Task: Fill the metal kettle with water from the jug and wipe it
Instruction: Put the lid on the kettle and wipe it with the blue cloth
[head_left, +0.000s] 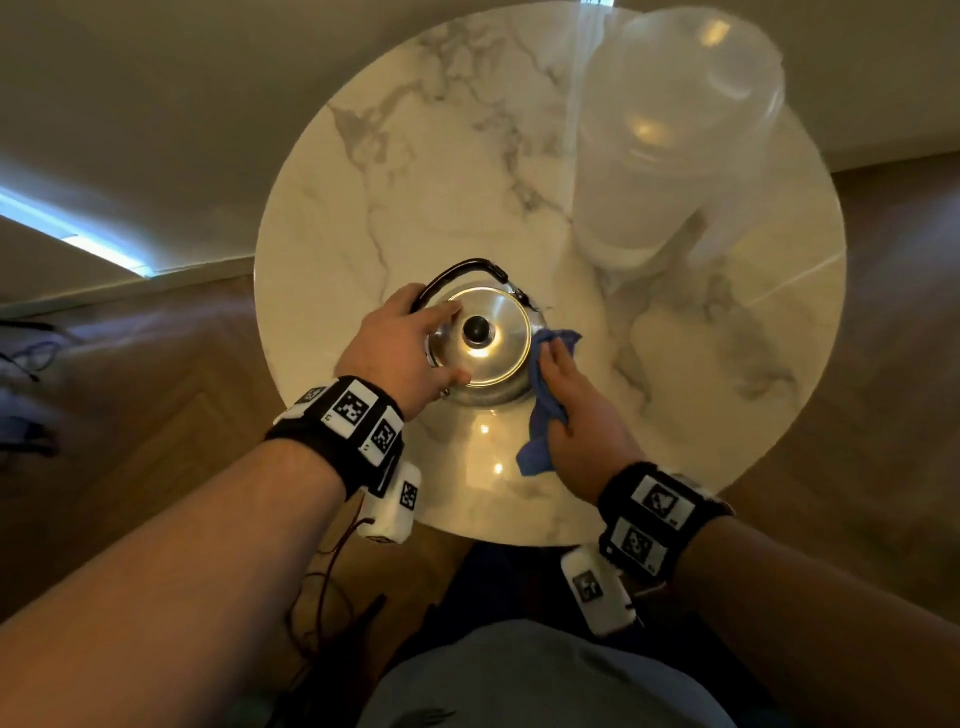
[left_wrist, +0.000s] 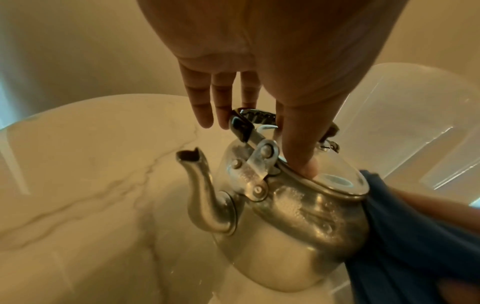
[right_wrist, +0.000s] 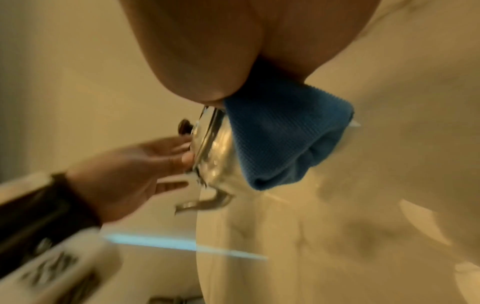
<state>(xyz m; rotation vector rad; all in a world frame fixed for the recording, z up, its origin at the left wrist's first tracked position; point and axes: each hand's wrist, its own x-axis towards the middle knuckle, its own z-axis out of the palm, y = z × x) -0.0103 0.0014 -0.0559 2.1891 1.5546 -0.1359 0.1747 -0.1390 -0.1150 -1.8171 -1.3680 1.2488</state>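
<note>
A shiny metal kettle (head_left: 498, 358) with a black-knobbed lid and a folded-back black handle stands on the round marble table (head_left: 415, 182). My left hand (head_left: 410, 343) rests on the kettle's left side with straight fingers, and its thumb (left_wrist: 301, 156) presses on the lid. The spout (left_wrist: 200, 181) points left in the left wrist view. My right hand (head_left: 576, 410) holds a bunched blue cloth (head_left: 545, 405) against the kettle's right wall (right_wrist: 221, 156). The tall translucent plastic jug (head_left: 670, 140) stands at the table's far right, apart from both hands.
The table's near edge (head_left: 509, 535) is just in front of my body. A wooden floor (head_left: 156, 389) surrounds the table, with cables (head_left: 322, 597) hanging below my left wrist. Water drops show on the kettle wall (left_wrist: 298, 207).
</note>
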